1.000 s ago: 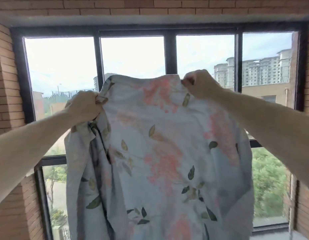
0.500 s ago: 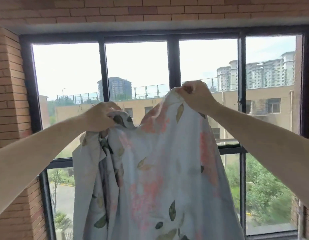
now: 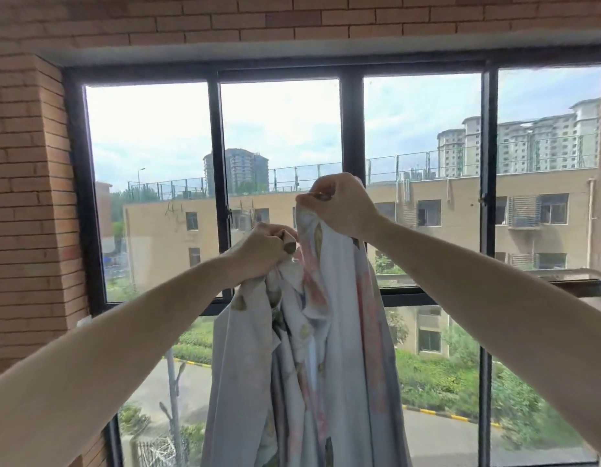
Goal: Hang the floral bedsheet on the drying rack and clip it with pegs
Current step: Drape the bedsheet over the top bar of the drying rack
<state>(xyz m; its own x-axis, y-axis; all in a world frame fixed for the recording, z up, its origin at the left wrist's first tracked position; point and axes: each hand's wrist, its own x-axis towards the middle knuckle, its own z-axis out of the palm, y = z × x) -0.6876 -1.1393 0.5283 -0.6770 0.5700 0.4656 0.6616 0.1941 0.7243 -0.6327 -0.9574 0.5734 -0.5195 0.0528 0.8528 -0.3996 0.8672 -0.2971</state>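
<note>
The floral bedsheet [image 3: 326, 358], pale with pink blooms and green leaves, hangs bunched in folds in front of the window. My left hand [image 3: 262, 251] grips a gathered part of its top edge. My right hand [image 3: 339, 207] is slightly higher and just to the right, pinching another part of the top edge. The two hands are close together. A curved grey metal tube [image 3: 595, 276] at the right edge may be part of the drying rack. No pegs are in view.
A black-framed window [image 3: 351, 129] fills the wall ahead, with buildings and greenery outside. A brick wall [image 3: 26, 197] stands at the left and brick runs above the window. The sheet's lower part runs out of view at the bottom.
My hands have come closer together and lower, so the sheet that was spread wide a second ago now hangs gathered in narrow folds. The view has tilted down a little.
</note>
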